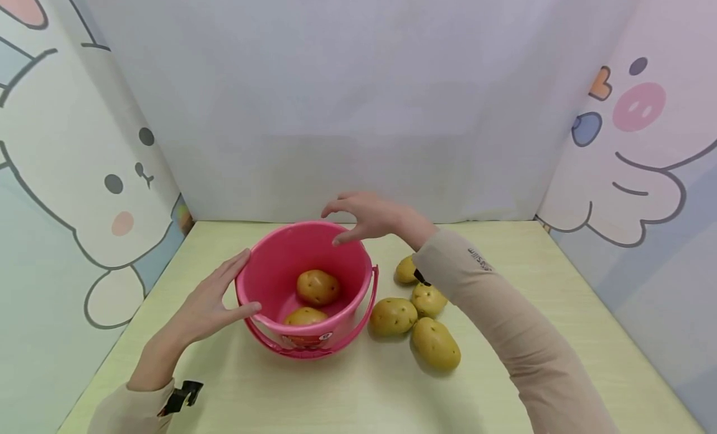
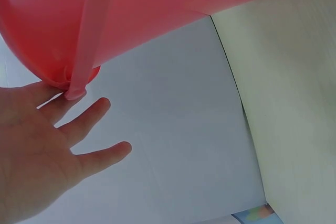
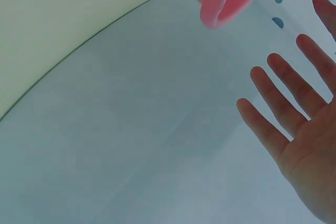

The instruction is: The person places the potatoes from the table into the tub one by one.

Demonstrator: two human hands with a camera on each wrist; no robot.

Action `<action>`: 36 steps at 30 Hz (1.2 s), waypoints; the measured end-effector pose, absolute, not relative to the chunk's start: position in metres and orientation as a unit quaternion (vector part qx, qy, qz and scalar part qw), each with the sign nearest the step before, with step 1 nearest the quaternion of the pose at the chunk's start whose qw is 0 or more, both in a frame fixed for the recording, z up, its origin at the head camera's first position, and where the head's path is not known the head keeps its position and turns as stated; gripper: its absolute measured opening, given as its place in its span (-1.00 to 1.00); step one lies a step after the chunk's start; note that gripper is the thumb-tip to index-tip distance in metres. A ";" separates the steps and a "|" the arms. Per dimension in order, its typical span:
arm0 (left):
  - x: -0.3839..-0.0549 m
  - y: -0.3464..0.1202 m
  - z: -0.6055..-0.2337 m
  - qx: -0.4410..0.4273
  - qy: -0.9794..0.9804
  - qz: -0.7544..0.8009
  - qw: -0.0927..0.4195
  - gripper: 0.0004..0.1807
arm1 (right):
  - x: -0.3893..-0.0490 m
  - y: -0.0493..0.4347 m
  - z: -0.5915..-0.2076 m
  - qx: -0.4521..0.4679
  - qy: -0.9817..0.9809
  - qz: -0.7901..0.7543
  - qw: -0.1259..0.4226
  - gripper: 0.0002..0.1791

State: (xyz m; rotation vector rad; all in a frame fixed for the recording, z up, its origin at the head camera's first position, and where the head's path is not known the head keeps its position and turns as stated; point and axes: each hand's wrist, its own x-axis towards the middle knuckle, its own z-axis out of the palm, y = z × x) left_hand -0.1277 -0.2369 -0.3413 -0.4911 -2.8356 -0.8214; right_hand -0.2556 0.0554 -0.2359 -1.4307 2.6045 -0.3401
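Nearest my camera, the beige right sleeve [image 1: 515,316] is reaching in from 5 o'clock, carrying dark lettering [image 1: 480,259] I am not managing to read in full. My right hand [image 1: 374,217] is hovering, fingers parted and grasping nothing, at the pink bucket's [image 1: 277,259] 1 o'clock. At its 9 o'clock, my left hand [image 1: 208,302] is touching it, spread and unclenched. Two potatoes [image 1: 318,287] are lying inside; four others [image 1: 394,317] are sitting around 3 to 4 o'clock. At 6 o'clock a label [image 1: 307,339] is showing, its print too small for me
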 end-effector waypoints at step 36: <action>-0.129 -0.238 -0.344 -0.163 -0.944 -0.278 0.072 -0.03 | -0.268 0.147 -0.298 -0.448 0.879 -0.154 -0.062 -0.37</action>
